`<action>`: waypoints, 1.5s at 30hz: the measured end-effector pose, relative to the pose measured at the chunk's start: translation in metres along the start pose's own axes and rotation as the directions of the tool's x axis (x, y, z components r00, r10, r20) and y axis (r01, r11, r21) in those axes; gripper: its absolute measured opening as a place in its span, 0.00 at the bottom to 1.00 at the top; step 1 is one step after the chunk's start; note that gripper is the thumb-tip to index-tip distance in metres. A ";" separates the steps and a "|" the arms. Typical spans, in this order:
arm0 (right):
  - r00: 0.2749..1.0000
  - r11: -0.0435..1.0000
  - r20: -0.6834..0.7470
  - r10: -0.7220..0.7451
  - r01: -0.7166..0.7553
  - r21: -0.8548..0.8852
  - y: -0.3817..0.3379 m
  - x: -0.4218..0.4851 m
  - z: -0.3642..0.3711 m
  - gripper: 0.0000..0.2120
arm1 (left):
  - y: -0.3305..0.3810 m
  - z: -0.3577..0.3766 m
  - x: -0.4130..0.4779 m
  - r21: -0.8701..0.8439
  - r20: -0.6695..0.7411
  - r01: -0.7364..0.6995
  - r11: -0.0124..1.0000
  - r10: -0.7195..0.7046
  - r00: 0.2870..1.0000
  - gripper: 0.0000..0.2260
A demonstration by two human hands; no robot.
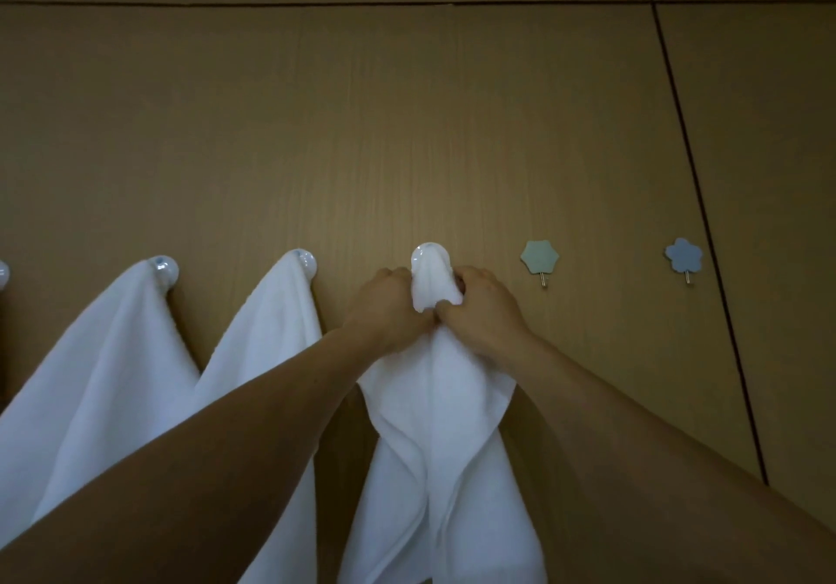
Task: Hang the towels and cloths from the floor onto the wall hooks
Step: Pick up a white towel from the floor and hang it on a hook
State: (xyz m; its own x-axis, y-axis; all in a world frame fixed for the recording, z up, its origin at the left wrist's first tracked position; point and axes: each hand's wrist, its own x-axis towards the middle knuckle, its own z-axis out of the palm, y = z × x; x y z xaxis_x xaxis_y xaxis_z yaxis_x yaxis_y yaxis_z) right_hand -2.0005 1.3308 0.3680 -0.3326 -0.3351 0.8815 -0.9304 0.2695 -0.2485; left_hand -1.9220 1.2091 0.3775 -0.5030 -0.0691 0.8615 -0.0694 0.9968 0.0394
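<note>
Both hands gripped one white towel (441, 425) at frame centre, bunching its top over a white round hook (429, 252) on the wooden wall (407, 108). Left hand (389, 307) clamped the cloth's left side, right hand (482, 307) its right, thumbs nearly touching. Two more white towels (104, 380) (267, 348) hung from round hooks at left. Green flower hook (539, 257) and blue flower hook (683, 255) at right were bare.
</note>
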 end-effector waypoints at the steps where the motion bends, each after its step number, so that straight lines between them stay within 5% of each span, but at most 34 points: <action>1: 0.999 1.000 0.028 0.025 -0.025 -0.011 -0.003 0.000 -0.002 0.09 | 0.004 -0.001 -0.001 0.026 0.070 0.019 0.999 -0.021 0.997 0.08; 4: 0.983 0.983 0.077 0.165 -0.170 0.065 -0.014 0.000 -0.001 0.11 | 0.010 -0.003 -0.001 -0.020 0.106 0.160 0.987 -0.157 0.982 0.08; 6: 0.944 0.928 0.136 0.300 -0.322 0.189 -0.019 -0.002 0.002 0.12 | 0.013 0.000 -0.006 -0.218 0.173 0.281 0.935 -0.246 0.954 0.13; 8: 0.921 0.861 0.212 0.326 -0.382 0.335 -0.018 -0.005 -0.002 0.08 | 0.014 0.000 -0.013 -0.484 0.245 0.376 0.790 -0.290 0.925 0.11; 10: 0.911 0.752 0.295 0.290 -0.407 0.518 -0.009 -0.011 -0.013 0.16 | 0.010 -0.004 -0.023 -0.698 0.339 0.470 0.540 -0.328 0.881 0.15; 13: 0.885 0.691 0.381 0.268 -0.452 0.564 0.009 -0.025 -0.016 0.16 | -0.002 0.005 -0.035 -0.742 0.425 0.548 0.387 -0.362 0.830 0.23; 16: 0.912 0.826 0.345 0.223 -0.365 0.429 0.020 -0.044 0.004 0.20 | -0.005 0.025 -0.052 -0.698 0.349 0.541 0.469 -0.438 0.829 0.14; 22: 0.896 0.748 0.320 0.308 -0.436 0.500 0.040 -0.082 0.027 0.23 | 0.001 0.044 -0.086 -0.640 0.179 0.469 0.608 -0.476 0.861 0.13; 30: 0.936 0.870 0.153 0.317 -0.352 0.346 0.041 -0.141 0.035 0.45 | 0.026 0.046 -0.150 -0.122 -0.065 0.374 0.919 -0.383 0.921 0.44; 37: 0.956 0.942 0.086 0.282 -0.293 0.167 0.026 -0.186 0.007 0.42 | 0.024 0.039 -0.181 0.244 0.034 0.159 0.957 -0.172 0.984 0.43; 45: 0.929 0.929 0.082 0.362 -0.352 -0.113 -0.003 -0.266 -0.033 0.38 | 0.025 0.037 -0.232 0.173 0.151 -0.031 0.984 0.004 0.989 0.36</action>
State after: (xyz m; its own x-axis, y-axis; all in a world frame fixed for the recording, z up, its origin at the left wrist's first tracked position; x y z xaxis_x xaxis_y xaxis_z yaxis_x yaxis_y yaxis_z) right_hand -1.9039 1.4489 0.1476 -0.6579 -0.2880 0.6958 -0.7301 0.4705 -0.4956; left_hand -1.8389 1.2481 0.1595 -0.6273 -0.0702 0.7756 -0.2023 0.9764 -0.0753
